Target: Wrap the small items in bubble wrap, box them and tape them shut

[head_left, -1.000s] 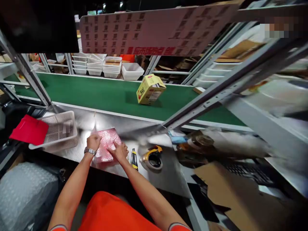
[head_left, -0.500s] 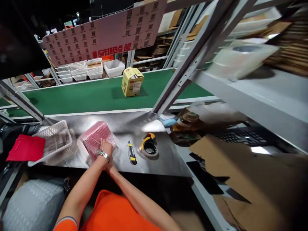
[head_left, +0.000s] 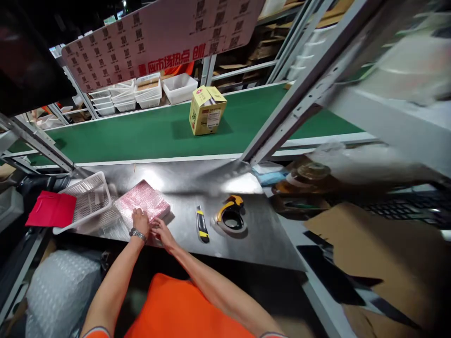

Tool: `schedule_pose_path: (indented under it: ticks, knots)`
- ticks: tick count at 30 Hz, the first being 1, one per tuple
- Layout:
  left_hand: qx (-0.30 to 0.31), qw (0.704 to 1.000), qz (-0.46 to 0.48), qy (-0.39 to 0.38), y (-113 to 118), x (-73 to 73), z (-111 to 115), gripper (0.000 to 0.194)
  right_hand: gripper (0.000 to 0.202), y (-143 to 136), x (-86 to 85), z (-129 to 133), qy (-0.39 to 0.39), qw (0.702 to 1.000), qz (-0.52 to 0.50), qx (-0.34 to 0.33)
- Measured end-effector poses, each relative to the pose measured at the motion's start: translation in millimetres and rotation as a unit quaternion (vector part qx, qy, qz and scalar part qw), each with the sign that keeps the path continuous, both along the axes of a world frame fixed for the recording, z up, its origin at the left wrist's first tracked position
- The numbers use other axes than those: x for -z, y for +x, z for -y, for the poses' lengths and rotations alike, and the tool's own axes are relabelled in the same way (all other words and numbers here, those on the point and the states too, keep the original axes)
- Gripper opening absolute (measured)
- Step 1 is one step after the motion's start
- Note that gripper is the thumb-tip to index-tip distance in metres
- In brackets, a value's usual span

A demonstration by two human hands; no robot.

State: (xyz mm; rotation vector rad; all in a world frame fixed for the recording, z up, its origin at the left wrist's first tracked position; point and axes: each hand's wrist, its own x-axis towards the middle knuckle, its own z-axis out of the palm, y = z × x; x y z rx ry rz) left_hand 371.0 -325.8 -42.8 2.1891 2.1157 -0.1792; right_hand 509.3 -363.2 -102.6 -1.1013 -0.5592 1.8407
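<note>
A flat pink box in clear bubble wrap (head_left: 143, 197) lies on the metal bench, slightly turned. On its near side my left hand (head_left: 140, 223), wearing a metal watch, rests with the fingers laid on the wrap. Just right of it, my right hand (head_left: 162, 234) has thumb and fingertips together at the near edge of the bubble wrap. Exactly how much wrap they pinch is hard to make out. Right of the box lie a yellow-and-black utility knife (head_left: 202, 225) and a tape dispenser (head_left: 232, 218) with a roll of tape.
A white perforated basket (head_left: 95, 199) with a red paper bag (head_left: 52, 209) on its edge stands at the left. Behind the bench, a yellow box (head_left: 207, 111) sits on the green conveyor belt (head_left: 141, 138). Metal posts (head_left: 282, 122) and cardboard (head_left: 377, 249) are to the right.
My left hand has moved toward the near edge of the box, and my right hand has come out from behind it. The wrapped box now lies flatter. The view has shifted.
</note>
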Motion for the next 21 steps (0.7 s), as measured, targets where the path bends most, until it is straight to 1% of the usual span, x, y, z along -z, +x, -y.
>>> schedule_pose_path:
  ticks: [2,4,7,9,10,11,12,13,14,15,16,17,18,19,20,21]
  knots:
    - [-0.006,1.000,-0.013,0.007,1.3,11.3,5.0,0.066,0.065,4.3,1.3,-3.0,0.007,1.000,-0.001,-0.017]
    - [0.010,1.000,-0.021,0.012,0.8,20.8,10.1,0.069,0.062,8.0,0.7,-9.3,0.021,0.998,0.020,-0.047]
    - [0.035,0.999,-0.017,0.013,-2.7,30.8,17.3,0.073,0.058,20.2,-2.1,-22.2,0.049,0.991,0.052,-0.115]
    - [0.036,0.999,-0.017,0.008,-5.4,35.2,19.0,0.075,0.061,41.9,-2.4,-28.8,0.072,0.981,0.085,-0.160]
    - [0.033,0.999,-0.017,0.003,-6.6,37.1,18.8,0.073,0.062,58.4,-1.3,-30.2,0.094,0.976,0.121,-0.156]
    - [0.030,0.999,-0.015,0.001,-7.6,39.0,18.2,0.071,0.063,78.2,0.7,-30.1,0.121,0.969,0.173,-0.126]
    - [0.029,1.000,-0.011,0.004,-8.5,41.0,17.4,0.069,0.062,100.1,3.6,-28.3,0.152,0.956,0.241,-0.073]
    - [0.031,0.999,-0.003,0.009,-9.1,43.1,16.7,0.068,0.061,122.6,6.7,-25.2,0.177,0.931,0.320,-0.009]
    - [0.034,0.999,0.006,0.015,-9.7,45.2,16.3,0.067,0.060,143.9,9.7,-21.1,0.189,0.895,0.401,0.043]
    - [0.039,0.999,0.015,0.023,-10.2,47.2,16.2,0.067,0.060,162.1,11.8,-16.5,0.185,0.857,0.477,0.064]
    - [0.043,0.998,0.021,0.031,-10.7,49.0,16.5,0.066,0.059,175.9,12.6,-12.0,0.169,0.821,0.542,0.053]
    - [0.045,0.998,0.026,0.039,-11.4,50.6,17.0,0.064,0.059,184.5,11.9,-7.9,0.145,0.791,0.594,0.017]
    - [0.048,0.997,0.030,0.048,-12.4,51.7,17.6,0.063,0.059,188.0,9.5,-4.9,0.117,0.771,0.626,-0.027]
    - [0.051,0.997,0.033,0.056,-13.7,52.6,18.2,0.061,0.059,187.2,5.6,-3.4,0.089,0.764,0.637,-0.059]
    - [0.056,0.996,0.034,0.065,-15.4,53.1,18.7,0.060,0.058,183.5,0.6,-3.5,0.066,0.769,0.632,-0.073]
    - [0.064,0.995,0.033,0.072,-17.7,53.5,19.0,0.058,0.057,178.4,-5.1,-5.2,0.047,0.779,0.621,-0.069]
